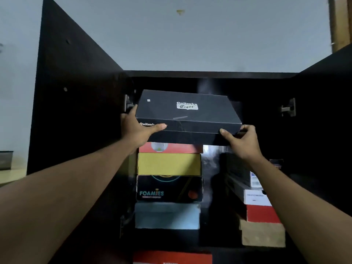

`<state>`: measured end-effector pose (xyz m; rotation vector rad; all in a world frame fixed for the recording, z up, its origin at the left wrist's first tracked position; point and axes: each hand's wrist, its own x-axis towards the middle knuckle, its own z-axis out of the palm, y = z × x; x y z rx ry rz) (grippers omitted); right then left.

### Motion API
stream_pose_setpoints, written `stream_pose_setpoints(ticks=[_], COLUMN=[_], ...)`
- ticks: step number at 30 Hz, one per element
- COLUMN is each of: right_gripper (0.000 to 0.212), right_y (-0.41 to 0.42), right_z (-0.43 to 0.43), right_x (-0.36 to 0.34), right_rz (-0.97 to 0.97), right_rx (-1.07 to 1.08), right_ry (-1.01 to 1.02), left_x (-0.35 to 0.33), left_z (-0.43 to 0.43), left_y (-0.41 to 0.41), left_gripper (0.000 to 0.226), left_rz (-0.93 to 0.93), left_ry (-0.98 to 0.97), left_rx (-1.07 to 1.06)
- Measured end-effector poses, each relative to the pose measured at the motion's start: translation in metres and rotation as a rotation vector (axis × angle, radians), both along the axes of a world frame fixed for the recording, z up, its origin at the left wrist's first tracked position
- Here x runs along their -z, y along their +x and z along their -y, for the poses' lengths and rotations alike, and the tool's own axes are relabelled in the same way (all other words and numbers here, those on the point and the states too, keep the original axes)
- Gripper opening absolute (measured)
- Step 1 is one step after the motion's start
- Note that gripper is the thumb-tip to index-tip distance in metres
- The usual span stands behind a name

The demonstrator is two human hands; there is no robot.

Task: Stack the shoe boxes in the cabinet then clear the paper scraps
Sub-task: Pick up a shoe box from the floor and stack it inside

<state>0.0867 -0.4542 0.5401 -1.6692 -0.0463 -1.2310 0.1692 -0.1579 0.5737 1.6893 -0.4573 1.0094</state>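
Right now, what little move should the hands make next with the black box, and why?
Probably ease the black box down and push it back, square onto the red box that tops the left stack. Both the left hand and the right hand hold its front corners, and it juts out to the right of the stack, so it does not look settled yet.

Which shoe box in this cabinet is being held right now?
The black Onitsuka Tiger shoe box, uppermost: the left hand and right hand grip its ends. The plain yellow box lower down sits untouched.
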Motion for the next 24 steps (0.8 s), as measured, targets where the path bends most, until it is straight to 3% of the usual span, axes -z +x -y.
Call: stream_pose_setpoints(ticks=[3, 7, 11, 14, 17, 19, 22, 24], right_gripper=[0.054, 0.069, 0.069, 0.077, 0.097, 0.099, 0.084, 0.095], right_y=[0.042, 0.088, 0.119, 0.134, 0.159, 0.164, 0.173, 0.185], right_z=[-0.002, -0.008, -0.010, -0.012, -0.003, -0.005, -0.006, -0.006], right_x=[-0.016, -0.026, -0.025, -0.022, -0.021, -0.019, -0.020, -0.023], right_rz=[0.054, 0.084, 0.066, 0.013, -0.060, -0.130, -0.222, -0.288], right_rx=[-0.050, -0.144, -0.121, -0.044, -0.015, -0.004, -0.074, -0.110], right_ry=[0.054, 0.048, 0.032, -0.057, -0.139, -0.177, -0.209, -0.244], left_x=[-0.015, -0.024, -0.011, -0.001, 0.006, 0.009, 0.011, 0.009], left_z=[0.013, 0.029, 0.032, 0.033, 0.036, 0.039, 0.038, 0.034], left_y=[0.030, 0.068, 0.102, 0.121, 0.138, 0.146, 0.158, 0.167], left_gripper=[0.107, 0.068, 0.051, 0.059, 0.072, 0.077, 0.088, 0.093], left_rz=[0.087, 0.213, 0.222, 0.298, 0.195, 0.076, -0.074, -0.141], left_ry=[-0.067, -0.211, -0.096, 0.093, 0.348, 0.441, 0.559, 0.622], left_rx=[-0.022, -0.069, -0.127, -0.258, -0.396, -0.368, -0.282, -0.266])
